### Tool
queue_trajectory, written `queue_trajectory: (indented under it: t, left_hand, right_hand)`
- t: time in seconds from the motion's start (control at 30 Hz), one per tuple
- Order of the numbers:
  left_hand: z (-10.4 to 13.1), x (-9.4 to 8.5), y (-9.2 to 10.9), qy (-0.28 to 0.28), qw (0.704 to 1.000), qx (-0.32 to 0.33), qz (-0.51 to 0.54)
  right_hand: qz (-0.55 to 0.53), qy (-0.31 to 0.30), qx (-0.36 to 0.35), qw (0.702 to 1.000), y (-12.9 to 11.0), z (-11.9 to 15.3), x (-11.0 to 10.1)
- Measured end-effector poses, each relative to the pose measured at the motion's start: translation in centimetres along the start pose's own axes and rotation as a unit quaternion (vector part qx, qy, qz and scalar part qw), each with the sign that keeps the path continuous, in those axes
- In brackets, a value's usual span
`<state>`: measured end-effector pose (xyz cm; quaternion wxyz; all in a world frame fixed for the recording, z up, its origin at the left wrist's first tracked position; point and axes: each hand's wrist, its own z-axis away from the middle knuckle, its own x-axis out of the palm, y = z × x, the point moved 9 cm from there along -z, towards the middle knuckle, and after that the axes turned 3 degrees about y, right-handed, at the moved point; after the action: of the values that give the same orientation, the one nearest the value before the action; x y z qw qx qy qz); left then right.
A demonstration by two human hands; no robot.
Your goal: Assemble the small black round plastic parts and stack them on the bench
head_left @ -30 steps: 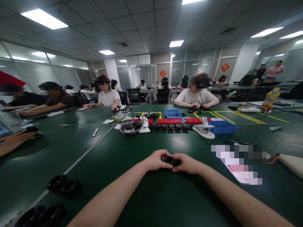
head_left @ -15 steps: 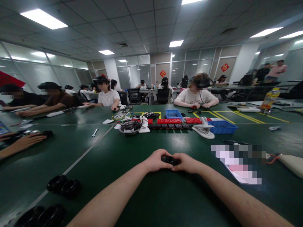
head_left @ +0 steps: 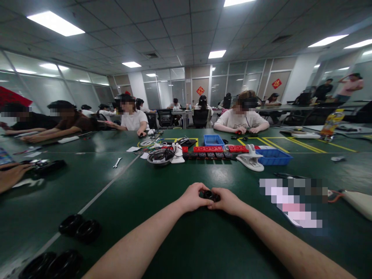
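Observation:
A small black part (head_left: 208, 194) with a round, ring-like opening sits between both my hands, slightly above or on the green table. My left hand (head_left: 195, 197) closes on its left side, index finger arched over the top and thumb along the near edge. My right hand (head_left: 226, 200) pinches the right end, its thumb and fingertips meeting close to the left thumb. Fingers hide the part's ends. At lower left, several glossy black rings, like small tyres (head_left: 87, 230), lie on the table.
Across the table stand a red and black row of socket-like blocks (head_left: 207, 149), a blue bin (head_left: 273, 157), a white clamp (head_left: 250, 159) and a bowl of cables (head_left: 159, 157). A wrench (head_left: 117, 162) lies left. A blurred phone-like object (head_left: 290, 205) is right. Co-workers sit around.
My left fingers have lifted and arched more, and the black part has turned a little between my hands. At far left, a co-worker's hand has drawn back, uncovering a pale tool.

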<state>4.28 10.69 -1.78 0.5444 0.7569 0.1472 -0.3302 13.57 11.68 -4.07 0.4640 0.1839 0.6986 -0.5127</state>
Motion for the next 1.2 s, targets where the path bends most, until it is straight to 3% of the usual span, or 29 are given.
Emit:
queue_trajectory:
  t: [0.37,0.63,0.73,0.83,0.97,1.07,1.13,1.2]
  left_hand:
    - [0.3,-0.8,-0.3,0.125,0.985,-0.081,-0.081]
    - [0.1,-0.8,-0.4,0.148,0.983,-0.057,-0.094]
    - [-0.1,-0.9,-0.4,0.125,0.989,-0.029,-0.074]
    - [-0.4,-0.6,-0.5,0.055,0.998,-0.001,-0.037]
    - [-0.4,0.5,-0.8,-0.075,0.997,0.018,0.021]
    - [-0.2,0.7,-0.8,-0.109,0.993,0.030,0.031]
    - [-0.1,0.5,-0.6,-0.106,0.993,0.041,0.020]
    - [0.1,0.2,-0.3,-0.097,0.994,0.049,0.002]
  right_hand:
    - [0.134,0.110,0.085,0.981,-0.1,-0.1,-0.3]
    - [0.171,0.119,0.093,0.974,-1.0,0.1,-0.5]
    - [0.152,0.100,0.085,0.980,-0.8,0.3,-0.4]
    - [0.116,0.061,0.039,0.991,-0.7,0.3,-0.4]
    - [0.006,-0.062,-0.045,0.997,-1.1,0.5,-0.2]
    - [-0.107,-0.147,-0.051,0.982,-1.1,0.9,0.0]
    - [-0.139,-0.141,-0.047,0.979,-1.0,0.8,-0.2]
    - [-0.147,-0.095,-0.045,0.984,-0.8,0.4,-0.8]
